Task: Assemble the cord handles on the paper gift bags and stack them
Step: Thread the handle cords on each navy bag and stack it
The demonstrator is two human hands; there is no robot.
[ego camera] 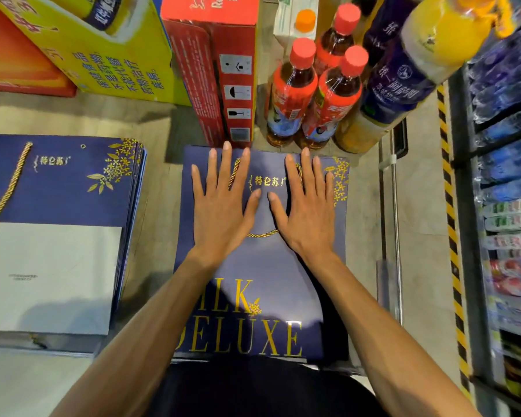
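At three o'clock, a shop shelf packed with rows of bottled drinks. At nine o'clock, flat on the floor, a stack of navy gift bags, topped by a white sheet, with a loose gold cord trailing over its left edge. Dead centre, a single navy gift bag lying flat. At eleven o'clock, a yellow carton with a purple-labelled container showing in its cut-out. At twelve, a red carton beside three red-capped bottles. Pressed flat on the centre bag, left hand and right hand, fingers straight and spread apart. Under both palms, a gold cord handle, peeking out between fingers and wrists.
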